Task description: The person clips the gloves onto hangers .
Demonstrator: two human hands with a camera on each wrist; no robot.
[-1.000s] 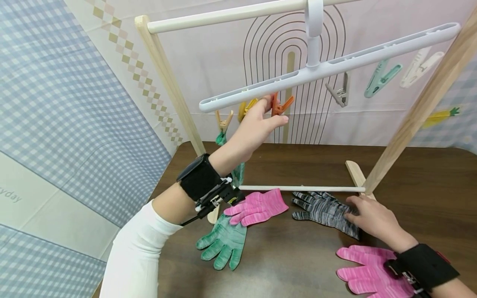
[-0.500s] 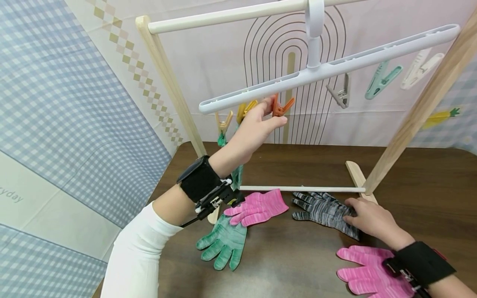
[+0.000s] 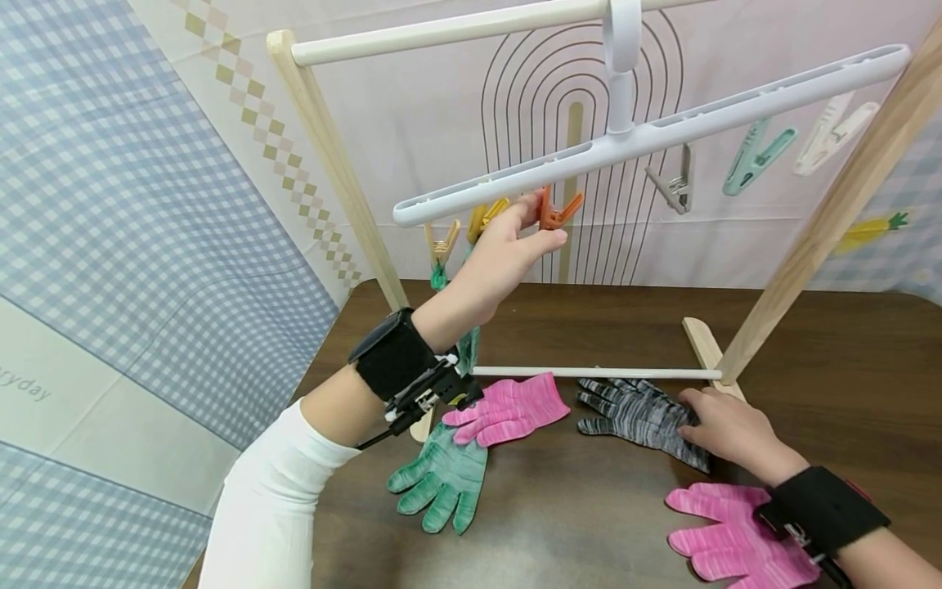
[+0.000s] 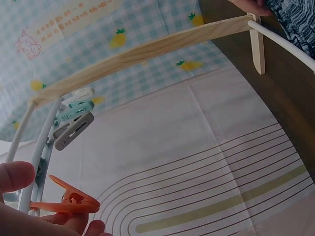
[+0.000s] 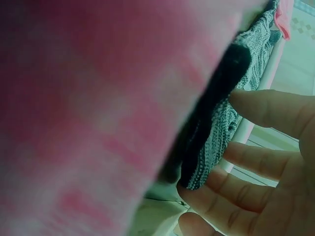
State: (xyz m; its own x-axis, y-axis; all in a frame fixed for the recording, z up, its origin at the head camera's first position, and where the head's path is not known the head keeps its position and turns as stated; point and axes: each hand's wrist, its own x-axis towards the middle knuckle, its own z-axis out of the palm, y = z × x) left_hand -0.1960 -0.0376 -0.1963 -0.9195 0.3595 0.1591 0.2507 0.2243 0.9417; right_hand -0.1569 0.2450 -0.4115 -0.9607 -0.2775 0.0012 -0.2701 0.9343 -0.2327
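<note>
My left hand [image 3: 508, 245] is raised under the white hanger [image 3: 508, 176]. Its fingers touch an orange clothespin [image 3: 559, 211], with the thumb held apart from it; the left wrist view shows the clothespin [image 4: 74, 201] lying against the fingers. Low on the right, my right hand [image 3: 732, 429] holds the cuff of a black-and-grey knitted glove [image 3: 636, 417] lying on the table. In the right wrist view thumb and fingers are on either side of the glove's cuff [image 5: 211, 142]. A pink glove [image 3: 736, 532] lies under the right wrist and fills much of that view.
A second pink glove [image 3: 515, 409] overlaps a green glove [image 3: 445, 483] on the table. From the hanger hang a yellow clothespin [image 3: 486, 217], a wooden one [image 3: 441, 244] gripping green cloth, and grey [image 3: 675, 184], teal [image 3: 758, 159] and white [image 3: 835, 135] ones. A wooden rack [image 3: 832, 221] surrounds this.
The right wrist has shifted slightly left and up, its fingers staying at the glove's cuff. The left hand stays almost still at the orange clothespin.
</note>
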